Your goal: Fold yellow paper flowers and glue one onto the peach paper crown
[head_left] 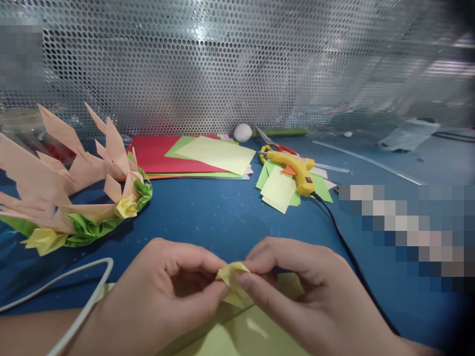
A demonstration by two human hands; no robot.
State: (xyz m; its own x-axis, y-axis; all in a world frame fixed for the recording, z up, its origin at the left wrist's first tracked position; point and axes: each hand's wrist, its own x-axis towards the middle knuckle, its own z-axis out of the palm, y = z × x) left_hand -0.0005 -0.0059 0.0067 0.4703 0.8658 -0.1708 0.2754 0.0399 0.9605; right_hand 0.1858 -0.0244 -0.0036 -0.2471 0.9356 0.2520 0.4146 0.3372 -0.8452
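Between my two hands is a small folded yellow paper (234, 286), its edges creased and curled. My left hand (174, 291) pinches its left side with thumb and fingertips. On the other side my right hand (308, 291) grips it, the thumb pressed on the paper's upper right. Beneath my hands lies pale yellow paper (237, 338), partly hidden by them. To the left stands a folded-paper ring (81, 198) with pink pointed pieces, green ruffles and yellow paper flowers (126, 208) along its front.
Coloured paper sheets (156, 153) are stacked at the back. A yellow glue gun (297, 168) lies on small paper squares (276, 190), its black cord running toward the front right. Behind it are red-handled scissors (267, 137) and a white ball (243, 132). A white cable (92, 296) crosses my left forearm.
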